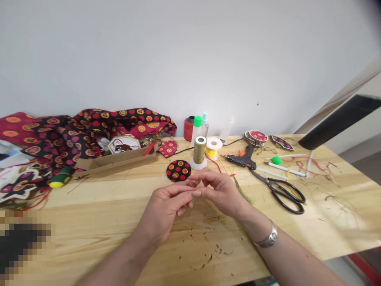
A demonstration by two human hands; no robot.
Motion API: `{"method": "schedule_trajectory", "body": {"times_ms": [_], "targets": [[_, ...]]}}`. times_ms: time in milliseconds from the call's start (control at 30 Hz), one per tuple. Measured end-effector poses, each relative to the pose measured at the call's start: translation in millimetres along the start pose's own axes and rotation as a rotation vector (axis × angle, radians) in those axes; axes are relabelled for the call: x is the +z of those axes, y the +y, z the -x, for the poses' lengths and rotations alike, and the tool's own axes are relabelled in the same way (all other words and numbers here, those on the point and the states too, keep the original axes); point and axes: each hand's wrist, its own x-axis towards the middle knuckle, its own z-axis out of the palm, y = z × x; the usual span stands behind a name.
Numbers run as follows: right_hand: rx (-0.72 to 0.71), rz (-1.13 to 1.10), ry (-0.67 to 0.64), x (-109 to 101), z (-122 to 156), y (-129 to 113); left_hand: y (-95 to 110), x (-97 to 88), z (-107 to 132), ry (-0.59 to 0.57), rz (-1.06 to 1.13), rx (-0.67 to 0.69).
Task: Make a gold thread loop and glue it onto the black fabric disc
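My left hand (166, 206) and my right hand (220, 190) meet fingertip to fingertip over the middle of the wooden table (89, 222). Both pinch something thin, probably a strand of thread, too fine to make out. A silver bracelet (269, 238) circles my right wrist. Just beyond the fingers lie a round black fabric disc with red and yellow dots (178, 170), a cone of gold thread (199, 151) and a small spool of yellow thread (213, 149).
Black scissors (282, 191) and a black glue gun (242, 159) lie to the right, with white pens (284, 169) and patterned fabric pieces (257, 137) behind. Bottles (200, 127) stand by the wall. A cardboard tray (116, 161) and patterned cloth (74, 131) fill the left.
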Motion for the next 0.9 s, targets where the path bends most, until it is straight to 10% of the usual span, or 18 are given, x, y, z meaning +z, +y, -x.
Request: {"method": "schedule_trajectory", "body": {"times_ms": [467, 900], "targets": [[0.125, -0.327, 0.017, 4.4, -0.2, -8.1, -1.4, -5.0, 2.5, 0.043, -0.269, 0.272], [0.089, -0.054, 0.061, 3.1, 1.4, -7.4, 2.0, -2.6, 3.6, 0.085, -0.39, 0.382]]}}
